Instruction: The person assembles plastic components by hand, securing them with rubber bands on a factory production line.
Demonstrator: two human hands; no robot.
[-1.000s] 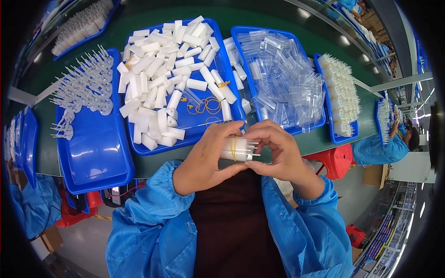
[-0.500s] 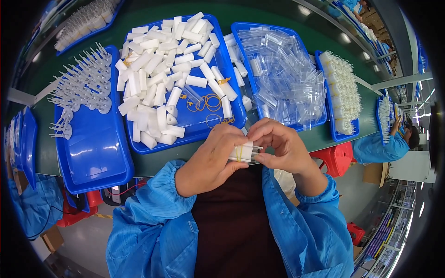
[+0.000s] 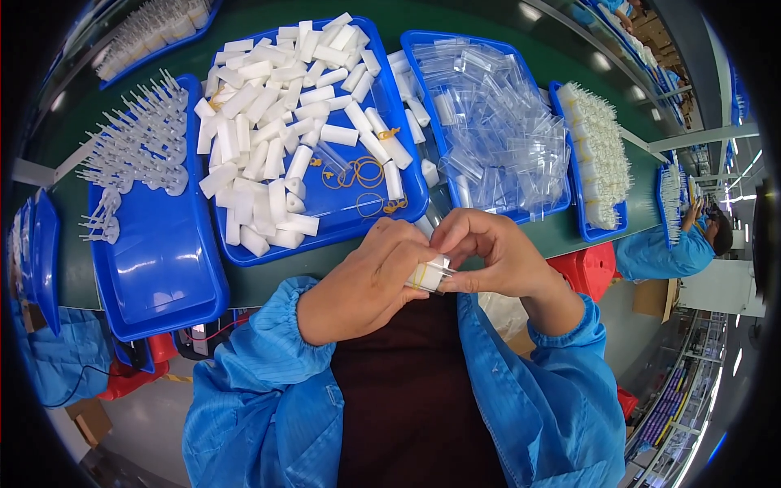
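Observation:
In front of my chest, my left hand (image 3: 358, 281) is wrapped round a small white foam block (image 3: 424, 277) bound with a yellow rubber band. Clear plastic pieces (image 3: 444, 264) lie along the block and stick out at its right end. My right hand (image 3: 500, 259) is closed at that end, its thumb and fingertips pinching the clear pieces. Fingers hide part of the block. Beyond my hands stands a blue tray (image 3: 325, 213) heaped with white foam blocks (image 3: 268, 122), with loose yellow rubber bands (image 3: 366, 172) near its front.
To the right, a blue tray (image 3: 521, 213) carries clear plastic sleeves (image 3: 496, 122); beside it, another holds banded white bundles (image 3: 598, 154). At left, a blue tray (image 3: 167, 285) holds white stemmed parts (image 3: 142, 146). A red stool (image 3: 590, 270) stands below the green table. Another person (image 3: 671, 244) sits far right.
The banded block has tilted between my hands, and its clear ends stick out less. My right fingers have shifted slightly at its end. The whole view has moved a little.

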